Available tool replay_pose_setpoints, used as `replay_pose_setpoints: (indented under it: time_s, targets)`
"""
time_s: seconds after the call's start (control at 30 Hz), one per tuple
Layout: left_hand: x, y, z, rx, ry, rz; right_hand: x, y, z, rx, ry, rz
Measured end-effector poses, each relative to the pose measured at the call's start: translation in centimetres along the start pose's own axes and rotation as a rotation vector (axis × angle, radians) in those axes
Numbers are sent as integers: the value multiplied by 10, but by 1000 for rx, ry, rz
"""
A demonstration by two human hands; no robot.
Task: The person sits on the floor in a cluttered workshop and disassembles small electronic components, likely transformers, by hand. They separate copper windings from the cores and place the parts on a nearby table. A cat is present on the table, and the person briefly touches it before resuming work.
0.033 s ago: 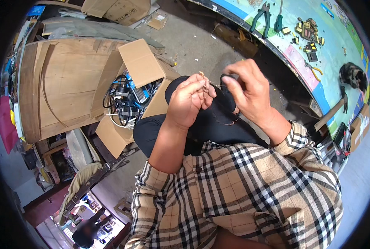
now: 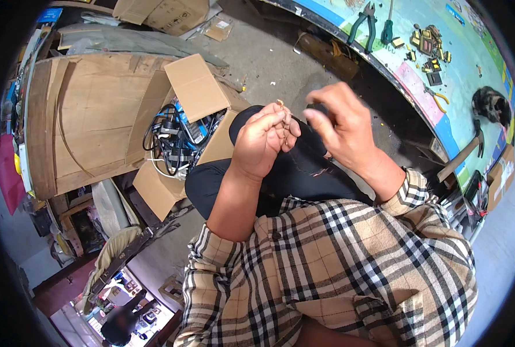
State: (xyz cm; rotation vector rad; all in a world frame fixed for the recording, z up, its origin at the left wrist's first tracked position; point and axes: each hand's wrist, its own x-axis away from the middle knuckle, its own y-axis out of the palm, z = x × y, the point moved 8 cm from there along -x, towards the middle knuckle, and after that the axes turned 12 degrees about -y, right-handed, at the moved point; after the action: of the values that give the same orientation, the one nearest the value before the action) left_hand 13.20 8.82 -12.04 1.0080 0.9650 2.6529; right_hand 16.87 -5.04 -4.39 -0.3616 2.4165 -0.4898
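My left hand (image 2: 266,136) is closed, its thumb and fingertips pinching a small copper-coloured piece (image 2: 280,103) with thin wire; the fingers hide most of it. Facing it on the right, my right hand (image 2: 344,121) is raised with fingers curled, a gap showing between thumb and forefinger. Motion blurs its fingertips, and I see nothing plainly held there. Thin reddish wire (image 2: 321,172) trails over my dark trousers below the hands.
An open cardboard box (image 2: 196,87) of cables stands to the left. On the table at upper right lie green-handled pliers (image 2: 362,29), a screwdriver (image 2: 388,32), small yellow-and-dark parts (image 2: 428,43), yellow-handled pliers (image 2: 439,101) and a hammer (image 2: 462,156). A dark mottled cat-like shape (image 2: 491,107) is beside them.
My right hand has shifted slightly left, and its thumb and forefinger have moved a little. The wire on my trousers has shifted slightly. My left hand keeps its place and pinch.
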Motion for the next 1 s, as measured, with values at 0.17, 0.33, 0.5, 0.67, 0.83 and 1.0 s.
replay_pose_setpoints:
  time_s: [0.17,0.33,0.5,0.67,0.83,1.0]
  targets:
    - [4,2,2,-25,19,65,21,42,31,-454,403,-303]
    - [13,-5,4,-31,32,180,32,47,55,-934,708,-246]
    - [11,2,3,-13,-2,204,36,52,64,-927,769,-280]
    - [16,8,17,-468,160,510,42,62,62,-892,744,-337]
    - [27,23,29,-970,500,769,45,70,49,-1152,807,-347]
    - [35,41,34,-1217,682,852,46,70,46,-1335,857,-299]
